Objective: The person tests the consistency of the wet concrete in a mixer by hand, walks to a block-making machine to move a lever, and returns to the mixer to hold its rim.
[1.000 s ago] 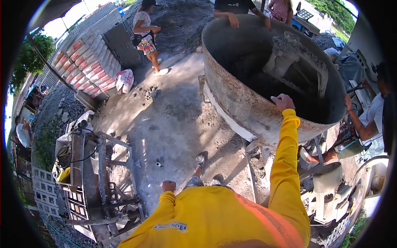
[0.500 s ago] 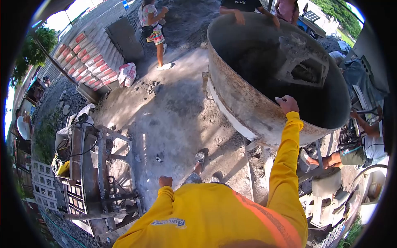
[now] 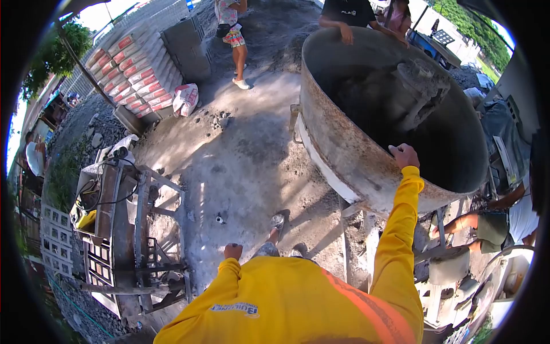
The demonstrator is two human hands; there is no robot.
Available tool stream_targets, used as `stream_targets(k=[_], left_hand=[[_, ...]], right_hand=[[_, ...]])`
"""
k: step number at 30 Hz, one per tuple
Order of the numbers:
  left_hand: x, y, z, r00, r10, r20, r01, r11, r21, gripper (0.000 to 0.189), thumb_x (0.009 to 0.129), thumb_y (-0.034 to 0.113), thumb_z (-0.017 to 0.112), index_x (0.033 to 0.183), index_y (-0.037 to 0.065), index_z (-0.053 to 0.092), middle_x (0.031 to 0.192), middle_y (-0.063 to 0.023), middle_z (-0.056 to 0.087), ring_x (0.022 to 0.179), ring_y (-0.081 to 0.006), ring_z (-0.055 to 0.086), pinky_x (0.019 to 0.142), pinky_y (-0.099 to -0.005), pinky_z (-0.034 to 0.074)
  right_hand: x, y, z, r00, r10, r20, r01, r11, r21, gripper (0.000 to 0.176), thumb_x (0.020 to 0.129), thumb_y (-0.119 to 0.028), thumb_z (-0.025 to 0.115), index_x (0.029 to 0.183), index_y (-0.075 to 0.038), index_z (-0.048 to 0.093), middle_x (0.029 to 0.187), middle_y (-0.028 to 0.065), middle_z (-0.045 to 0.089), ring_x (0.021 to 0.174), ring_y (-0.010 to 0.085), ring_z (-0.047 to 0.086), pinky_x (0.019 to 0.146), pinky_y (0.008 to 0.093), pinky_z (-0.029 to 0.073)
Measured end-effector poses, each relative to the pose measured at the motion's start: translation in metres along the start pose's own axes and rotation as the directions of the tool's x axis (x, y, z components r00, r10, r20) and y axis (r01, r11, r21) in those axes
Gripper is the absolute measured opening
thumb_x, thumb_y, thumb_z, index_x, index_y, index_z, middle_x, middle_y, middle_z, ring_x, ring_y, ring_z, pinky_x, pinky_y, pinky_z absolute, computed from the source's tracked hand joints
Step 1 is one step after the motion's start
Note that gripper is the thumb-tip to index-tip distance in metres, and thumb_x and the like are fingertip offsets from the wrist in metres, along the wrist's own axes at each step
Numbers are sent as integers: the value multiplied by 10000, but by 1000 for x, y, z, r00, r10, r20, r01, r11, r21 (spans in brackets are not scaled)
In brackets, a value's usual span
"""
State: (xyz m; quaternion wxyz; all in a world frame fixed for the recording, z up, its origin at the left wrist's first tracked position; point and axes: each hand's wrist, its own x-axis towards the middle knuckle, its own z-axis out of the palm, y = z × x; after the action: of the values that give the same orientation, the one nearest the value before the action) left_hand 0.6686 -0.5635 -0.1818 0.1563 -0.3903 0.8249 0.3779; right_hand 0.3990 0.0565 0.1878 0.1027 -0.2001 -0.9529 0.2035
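The concrete ground (image 3: 246, 155) fills the middle of the view, dusty and patched with shade. On its right side stands the mixer drum (image 3: 344, 143) – a big round steel tub with a rusty, cement-crusted outer wall, tilted so its dark inside shows. A caked paddle (image 3: 421, 86) rises inside it towards the far rim.

At the far left edge of the ground is a stack of cement bags (image 3: 134, 69), with grey blocks (image 3: 186, 49) just beside it and one white sack (image 3: 186, 98) leaning at its foot. A metal frame (image 3: 123, 229) with cables stands at the near left edge.

A person in a black shirt (image 3: 345, 8) leans on the drum's far rim, and another sits low at the right edge (image 3: 515, 215).

The right hand (image 3: 404, 156) – arm stretched out in a yellow sleeve – is closed over the drum's near rim, fingers curled onto it. The left hand (image 3: 233, 251) hangs by the hip in a loose fist, well apart from the drum. A grey shoe (image 3: 277, 221) is planted on the ground between the two hands, with a small can (image 3: 219, 219) lying just beside it
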Motion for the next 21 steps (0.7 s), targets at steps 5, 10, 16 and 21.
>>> stream_targets(k=[5,10,16,21], left_hand=[[-12,4,0,1000,3,1,-3,998,-55,394,741,342,692,967,23,736,997,-231,730,990,-392,694,906,-434,538],[-16,8,-3,999,33,-30,-33,999,-11,404,753,337,682,998,20,729,1010,-238,726,998,-405,688,917,-441,536],[-24,9,-2,997,53,-61,-52,999,4,393,783,347,654,980,16,733,1011,-246,720,984,-412,684,915,-441,532],[-29,13,-4,999,46,-21,-46,999,12,420,787,374,634,994,22,732,1049,-251,709,1021,-417,671,942,-447,522]], right_hand=[[9,12,8,998,-66,7,66,997,-33,467,876,-507,674,902,-44,716,939,173,723,891,346,677,807,419,523],[15,16,9,994,-108,11,109,993,-44,472,882,-501,666,905,-32,717,929,185,721,907,355,681,804,422,521],[36,40,25,977,-213,14,214,977,-8,466,896,-463,666,894,1,706,897,198,708,851,357,661,808,421,509],[49,51,30,976,-217,28,217,976,26,481,914,-452,663,868,26,688,819,196,681,760,310,630,756,405,488]])
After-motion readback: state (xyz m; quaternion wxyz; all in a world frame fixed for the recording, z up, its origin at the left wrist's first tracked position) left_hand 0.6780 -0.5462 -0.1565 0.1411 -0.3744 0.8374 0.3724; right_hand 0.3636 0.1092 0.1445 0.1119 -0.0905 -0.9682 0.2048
